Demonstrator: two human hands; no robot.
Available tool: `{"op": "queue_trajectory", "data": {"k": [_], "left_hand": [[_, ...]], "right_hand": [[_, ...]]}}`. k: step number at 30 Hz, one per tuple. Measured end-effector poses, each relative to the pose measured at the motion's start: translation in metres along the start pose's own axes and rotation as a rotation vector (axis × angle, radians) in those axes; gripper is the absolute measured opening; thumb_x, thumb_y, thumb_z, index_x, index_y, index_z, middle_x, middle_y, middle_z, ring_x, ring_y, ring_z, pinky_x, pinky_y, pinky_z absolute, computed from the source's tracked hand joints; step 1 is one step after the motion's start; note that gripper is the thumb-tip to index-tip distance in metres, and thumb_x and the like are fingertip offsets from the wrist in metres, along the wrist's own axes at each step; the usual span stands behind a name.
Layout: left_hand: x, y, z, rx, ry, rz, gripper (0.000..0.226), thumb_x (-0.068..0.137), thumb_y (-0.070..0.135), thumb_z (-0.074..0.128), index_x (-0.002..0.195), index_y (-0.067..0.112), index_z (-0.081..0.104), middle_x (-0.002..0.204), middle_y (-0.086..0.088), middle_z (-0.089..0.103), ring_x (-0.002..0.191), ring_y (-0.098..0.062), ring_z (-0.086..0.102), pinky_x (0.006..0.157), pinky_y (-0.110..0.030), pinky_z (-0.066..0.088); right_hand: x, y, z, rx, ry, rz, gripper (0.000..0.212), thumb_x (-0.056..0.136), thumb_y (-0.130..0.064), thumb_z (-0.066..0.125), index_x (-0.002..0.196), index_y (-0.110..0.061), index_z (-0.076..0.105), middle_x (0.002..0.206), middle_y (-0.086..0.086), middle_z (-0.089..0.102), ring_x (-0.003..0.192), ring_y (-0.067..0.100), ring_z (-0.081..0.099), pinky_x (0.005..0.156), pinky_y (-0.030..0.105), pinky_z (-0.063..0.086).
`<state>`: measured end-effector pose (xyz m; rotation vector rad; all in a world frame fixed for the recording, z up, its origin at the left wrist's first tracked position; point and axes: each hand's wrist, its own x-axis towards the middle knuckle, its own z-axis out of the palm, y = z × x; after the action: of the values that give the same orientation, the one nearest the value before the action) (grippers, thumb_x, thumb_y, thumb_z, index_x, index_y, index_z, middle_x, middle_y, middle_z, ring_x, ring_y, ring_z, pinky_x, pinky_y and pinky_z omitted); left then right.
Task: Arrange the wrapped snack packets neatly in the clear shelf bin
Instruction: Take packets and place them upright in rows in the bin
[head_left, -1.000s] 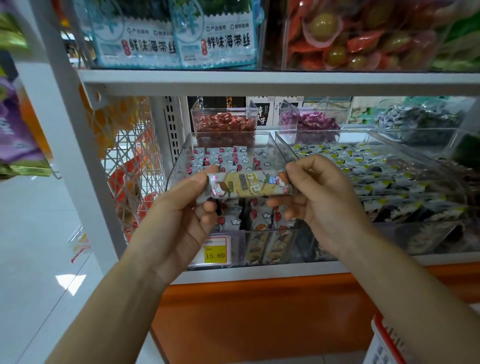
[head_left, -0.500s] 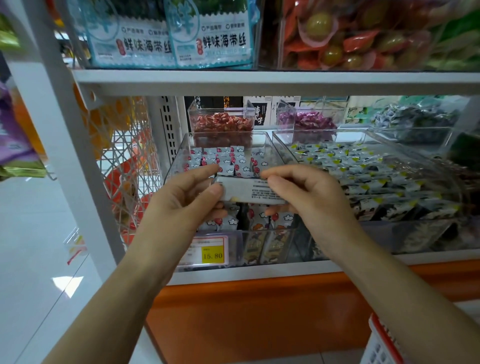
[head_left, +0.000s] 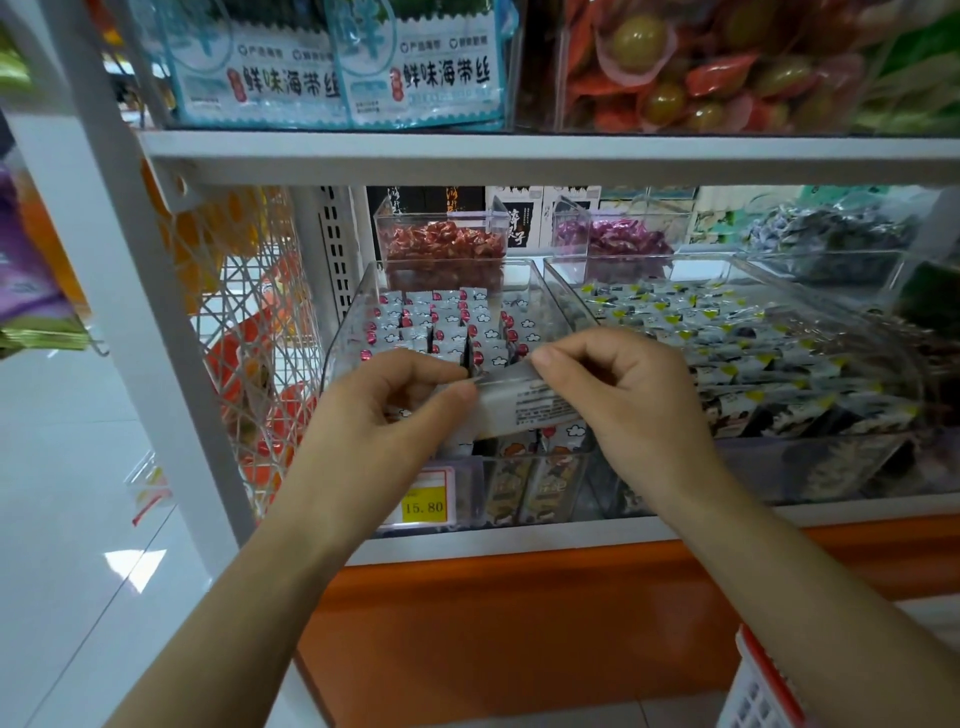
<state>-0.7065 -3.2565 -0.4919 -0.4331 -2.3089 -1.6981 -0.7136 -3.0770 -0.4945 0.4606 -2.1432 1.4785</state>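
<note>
Above the front half of the clear bin (head_left: 349, 332), both hands hold one wrapped packet (head_left: 524, 408) by its ends. The left hand (head_left: 384, 415) pinches the left end between its thumb and curled fingers. The packet is silver-white, long and flat, its plain back with small black print facing up. The right hand (head_left: 623, 400) pinches the upper right edge the same way. Beneath, rows of packets (head_left: 436, 322) stand upright, silver with red dots and white clouds, with dark gaps between some rows. The bin's left wall stands near a perforated shelf post (head_left: 332, 249), and its right wall is just beside the neighbouring bin (head_left: 810, 457). The shelf above (head_left: 519, 156) leaves open room over both bins.
</note>
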Motion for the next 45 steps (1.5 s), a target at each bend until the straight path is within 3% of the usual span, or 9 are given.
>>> {"op": "queue_trajectory", "data": {"k": [5, 10, 17, 26, 34, 37, 39, 42, 45], "left_hand": [[0.001, 0.002, -0.008, 0.021, 0.005, 0.049, 0.037, 0.071, 0.047, 0.056, 0.066, 0.012, 0.070, 0.063, -0.010, 0.063, 0.055, -0.021, 0.055, 0.049, -0.019, 0.043], [0.003, -0.002, -0.011, 0.100, 0.063, 0.073, 0.027, 0.084, 0.032, 0.059, 0.064, 0.018, 0.070, 0.062, -0.002, 0.066, 0.052, -0.013, 0.057, 0.047, -0.019, 0.043], [0.001, -0.004, -0.007, 0.077, -0.064, 0.039, 0.040, 0.066, 0.050, 0.059, 0.105, 0.042, 0.061, 0.096, 0.019, 0.065, 0.086, 0.006, 0.061, 0.070, -0.004, 0.047], [0.004, -0.006, -0.007, -0.012, -0.059, 0.067, 0.034, 0.073, 0.040, 0.056, 0.106, 0.036, 0.063, 0.097, 0.012, 0.069, 0.085, 0.002, 0.065, 0.067, -0.005, 0.046], [0.005, -0.014, -0.006, 0.081, 0.102, 0.075, 0.013, 0.089, 0.027, 0.055, 0.086, 0.037, 0.063, 0.072, 0.009, 0.070, 0.064, -0.001, 0.066, 0.058, -0.009, 0.049], [0.006, -0.015, -0.009, 0.112, 0.167, 0.040, 0.012, 0.089, 0.032, 0.054, 0.084, 0.032, 0.064, 0.068, 0.003, 0.069, 0.058, -0.006, 0.066, 0.054, -0.012, 0.051], [0.005, -0.014, -0.010, 0.107, 0.170, 0.031, 0.018, 0.090, 0.033, 0.051, 0.080, 0.029, 0.065, 0.063, -0.001, 0.068, 0.055, -0.008, 0.065, 0.051, -0.013, 0.050], [0.004, -0.017, -0.018, 0.293, 0.207, 0.084, 0.030, 0.092, 0.040, 0.046, 0.097, 0.022, 0.069, 0.082, 0.011, 0.070, 0.070, -0.004, 0.062, 0.059, -0.014, 0.046], [0.004, -0.023, -0.034, 0.718, 0.185, 0.205, 0.036, 0.092, 0.033, 0.048, 0.124, 0.021, 0.060, 0.117, 0.003, 0.064, 0.111, -0.020, 0.052, 0.089, -0.036, 0.040]], "right_hand": [[0.001, -0.001, 0.000, 0.027, -0.055, -0.013, 0.014, 0.088, -0.016, 0.062, 0.078, -0.021, 0.070, 0.071, -0.006, 0.068, 0.065, 0.002, 0.061, 0.058, 0.013, 0.048], [-0.001, -0.001, 0.004, 0.044, -0.063, -0.018, 0.014, 0.087, -0.015, 0.062, 0.078, -0.020, 0.071, 0.073, -0.005, 0.069, 0.065, 0.003, 0.061, 0.057, 0.012, 0.047], [0.002, 0.004, 0.001, 0.125, -0.019, 0.125, 0.012, 0.089, -0.020, 0.060, 0.081, -0.015, 0.067, 0.071, -0.003, 0.068, 0.071, 0.009, 0.067, 0.062, 0.021, 0.055], [0.011, 0.006, -0.018, 0.474, -0.205, 0.398, 0.022, 0.071, -0.024, 0.063, 0.075, -0.003, 0.070, 0.072, 0.009, 0.073, 0.062, 0.024, 0.071, 0.046, 0.028, 0.057], [0.009, 0.010, -0.008, 0.597, -0.198, 0.415, 0.030, 0.071, -0.033, 0.064, 0.089, -0.009, 0.069, 0.081, 0.008, 0.073, 0.071, 0.026, 0.071, 0.057, 0.029, 0.059], [0.006, 0.008, -0.003, 0.496, -0.248, 0.305, 0.039, 0.068, -0.025, 0.071, 0.105, -0.022, 0.063, 0.084, -0.008, 0.072, 0.082, 0.023, 0.072, 0.070, 0.031, 0.060], [0.005, 0.007, 0.003, 0.438, -0.178, 0.266, 0.034, 0.076, -0.012, 0.069, 0.108, -0.022, 0.063, 0.093, 0.000, 0.070, 0.081, 0.021, 0.072, 0.068, 0.026, 0.058], [0.009, 0.006, 0.006, 0.484, -0.060, 0.269, 0.030, 0.083, -0.004, 0.064, 0.112, -0.010, 0.063, 0.089, 0.002, 0.071, 0.076, 0.022, 0.072, 0.063, 0.024, 0.058], [0.013, 0.007, 0.009, 0.479, -0.033, 0.283, 0.026, 0.084, -0.005, 0.064, 0.109, -0.010, 0.060, 0.084, 0.001, 0.071, 0.072, 0.021, 0.071, 0.061, 0.025, 0.057]]}}
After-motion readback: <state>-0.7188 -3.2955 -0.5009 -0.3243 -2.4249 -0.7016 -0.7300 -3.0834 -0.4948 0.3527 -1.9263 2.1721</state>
